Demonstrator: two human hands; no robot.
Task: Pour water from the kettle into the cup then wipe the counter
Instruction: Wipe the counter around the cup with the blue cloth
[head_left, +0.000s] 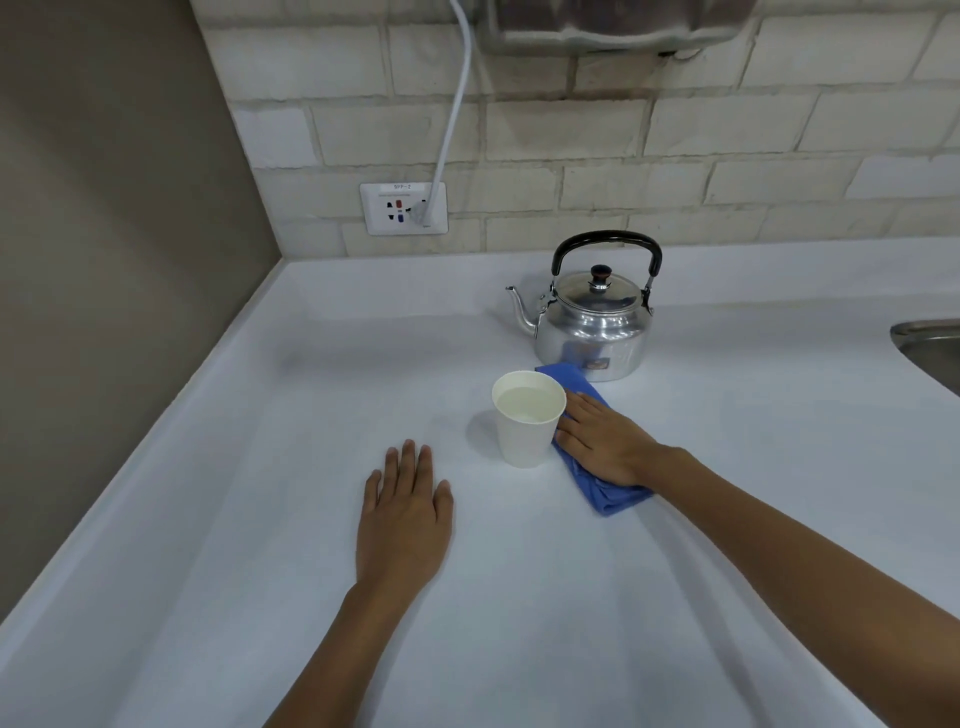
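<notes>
A silver kettle (597, 322) with a black handle stands upright on the white counter (260, 519), spout pointing left. In front of it a white paper cup (525, 431) holds water. A folded blue cloth (602, 493) lies flat on the counter just right of the cup, reaching back to the kettle's base. My right hand (605, 441) presses flat on the cloth, fingertips beside the cup. My left hand (405, 514) rests flat on the bare counter, left of the cup, holding nothing.
A steel sink (935, 353) edge shows at the far right. A wall socket (404, 209) with a white cable plugged in sits on the brick backsplash. A brown side wall closes off the counter's left.
</notes>
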